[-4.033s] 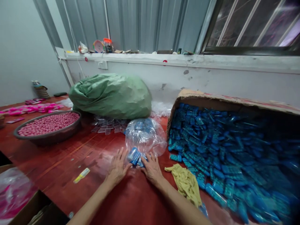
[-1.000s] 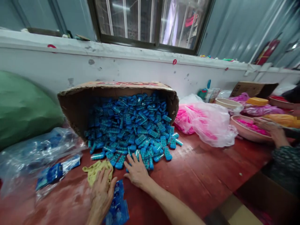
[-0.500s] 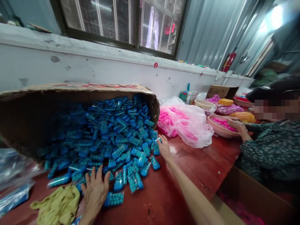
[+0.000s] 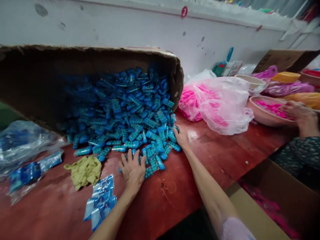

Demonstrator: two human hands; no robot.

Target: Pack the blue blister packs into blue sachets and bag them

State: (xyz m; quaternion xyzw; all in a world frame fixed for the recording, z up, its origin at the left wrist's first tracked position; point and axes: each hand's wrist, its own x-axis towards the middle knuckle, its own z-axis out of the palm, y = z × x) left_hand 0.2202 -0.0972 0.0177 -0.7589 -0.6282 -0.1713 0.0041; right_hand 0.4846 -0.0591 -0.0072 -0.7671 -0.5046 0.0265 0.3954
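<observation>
A pile of small clear bottles (image 4: 135, 120) with blue caps and teal beads inside spills from a cardboard box (image 4: 179, 83) lying on its side. My left hand (image 4: 133, 170) is spread open with its palm down, its fingertips against the front edge of the pile. At the pile's right edge, my right hand (image 4: 182, 137) rests beside the outermost bottles. Its fingers curve round their side, are partly hidden and appear apart. A crumpled yellow-green cloth (image 4: 86, 171) and several blue printed packets (image 4: 101, 201) lie to the left of my left hand.
Clear plastic bags (image 4: 22, 143) and a blue packet (image 4: 35, 171) lie at the left. To the right stand a bag of pink pieces (image 4: 217, 103) and a pink bowl (image 4: 255, 110), with a co-worker's hand (image 4: 303, 116) at it. An open carton (image 4: 252, 203) stands below the red table's edge (image 4: 225, 186).
The view has tilted down and closer. My left hand has shifted right along the front of the pile, and bottles there sit closer together. My right hand stays at the right edge.
</observation>
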